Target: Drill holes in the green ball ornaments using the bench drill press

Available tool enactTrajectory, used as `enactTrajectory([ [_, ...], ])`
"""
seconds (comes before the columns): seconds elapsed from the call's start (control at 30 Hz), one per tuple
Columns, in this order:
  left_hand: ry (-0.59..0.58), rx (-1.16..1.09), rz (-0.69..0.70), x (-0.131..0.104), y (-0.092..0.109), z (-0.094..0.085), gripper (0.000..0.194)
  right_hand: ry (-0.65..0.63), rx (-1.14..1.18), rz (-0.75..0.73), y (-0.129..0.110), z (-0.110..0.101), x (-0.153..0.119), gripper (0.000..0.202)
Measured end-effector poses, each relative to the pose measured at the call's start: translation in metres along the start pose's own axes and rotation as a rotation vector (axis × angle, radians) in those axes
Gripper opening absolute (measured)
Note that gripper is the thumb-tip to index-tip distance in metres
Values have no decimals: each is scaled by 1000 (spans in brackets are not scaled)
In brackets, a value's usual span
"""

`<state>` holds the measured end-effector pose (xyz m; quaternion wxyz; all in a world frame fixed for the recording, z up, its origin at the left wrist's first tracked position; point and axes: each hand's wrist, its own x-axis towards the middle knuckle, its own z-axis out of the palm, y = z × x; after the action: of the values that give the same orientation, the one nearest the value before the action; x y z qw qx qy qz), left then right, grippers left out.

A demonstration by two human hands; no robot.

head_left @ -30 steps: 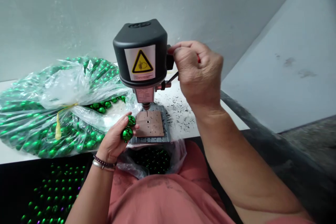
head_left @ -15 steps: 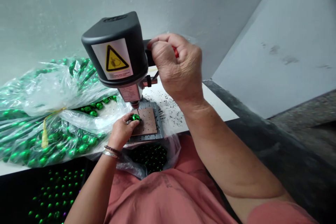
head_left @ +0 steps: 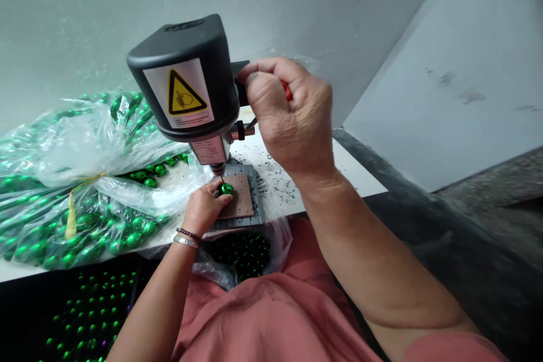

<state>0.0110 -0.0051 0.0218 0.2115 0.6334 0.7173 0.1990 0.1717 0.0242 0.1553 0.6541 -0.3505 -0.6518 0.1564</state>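
A small black drill press (head_left: 182,79) with a yellow warning triangle stands on the white table. Under its bit, my left hand (head_left: 206,203) pinches a shiny green ball (head_left: 226,188) between thumb and fingers, close over a brown board (head_left: 244,198). That board lies on the press's grey base (head_left: 258,212). My right hand (head_left: 292,113) is closed in a fist round the lever at the press's right side, with a bit of red showing past the fingers. Whether the bit touches the ball I cannot tell.
Clear plastic bags of green balls (head_left: 85,232) cover the table's left part. Dark shavings (head_left: 275,172) are scattered right of the base. An open plastic bag with green balls (head_left: 241,254) hangs below the table edge. More green balls (head_left: 93,314) show at lower left.
My left hand has moved the green ball slightly to the right, further under the drill bit. My right hand stays on the lever, with little visible movement.
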Motion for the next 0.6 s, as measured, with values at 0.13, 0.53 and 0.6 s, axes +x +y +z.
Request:
enactTrajectory([
  [0.13,3,-32,8,-1,0,1,45,-5,-23,1,-3,-7,-18,21],
  [0.53,0,29,-13,-3,5,1,43,36,-186,77,-11,-12,-47,35],
  [0.6,-5,30,-18,-4,7,0,43,39,-209,67,-8,-10,-51,32],
])
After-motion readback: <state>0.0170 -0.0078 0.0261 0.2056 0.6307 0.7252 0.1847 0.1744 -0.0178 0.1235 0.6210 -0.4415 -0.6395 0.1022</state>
